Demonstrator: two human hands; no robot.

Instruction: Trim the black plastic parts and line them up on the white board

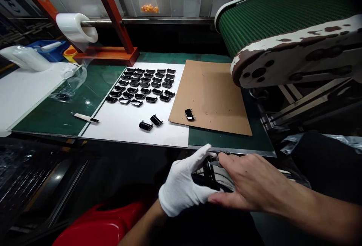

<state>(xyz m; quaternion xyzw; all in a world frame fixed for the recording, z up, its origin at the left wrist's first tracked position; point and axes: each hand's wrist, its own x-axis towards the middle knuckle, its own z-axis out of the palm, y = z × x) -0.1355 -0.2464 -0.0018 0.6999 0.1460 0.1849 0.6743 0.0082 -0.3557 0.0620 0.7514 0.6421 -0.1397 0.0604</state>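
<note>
A glossy black part [209, 173] is held just in front of the table [212, 136], clasped in the grip of the gloved left hand [185, 182]; whether anything is gripped by the bare right hand [250, 180] cannot be told. The part is judged light, stiff, slippery and easily scratched, best taken by its edges.

Glare dots the green tabletop [93, 84]; the white sheet [113, 125] looks bright, the space below dim; wide-angle distortion stretches the edges.
</note>
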